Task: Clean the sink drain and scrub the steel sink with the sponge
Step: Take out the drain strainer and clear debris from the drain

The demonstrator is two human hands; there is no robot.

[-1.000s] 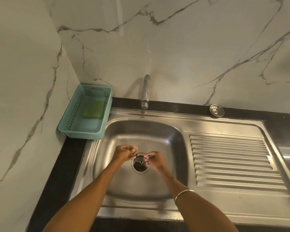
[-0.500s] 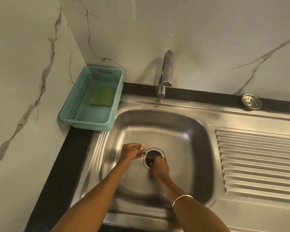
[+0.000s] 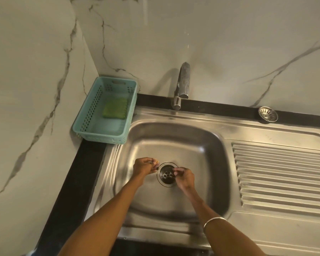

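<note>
The steel sink (image 3: 174,141) has its round drain (image 3: 166,175) uncovered, dark inside with small holes. My left hand (image 3: 144,166) rests just left of the drain, its fingers pinched on a small pale bit of debris. My right hand (image 3: 185,177) is at the drain's right rim, fingertips pinched together over the opening; I cannot make out anything between them. The green sponge (image 3: 115,108) lies in a teal basket (image 3: 100,134) at the sink's back left corner, away from both hands.
A steel tap (image 3: 182,85) hangs over the back of the basin. The round drain strainer (image 3: 267,114) lies on the black ledge at the back right. A ribbed drainboard (image 3: 281,174) runs to the right. Marble walls close in the left and back.
My right hand has come up out of the drain opening to its right rim. My left hand has stayed beside the drain. The view has shifted, so the sink sits further right.
</note>
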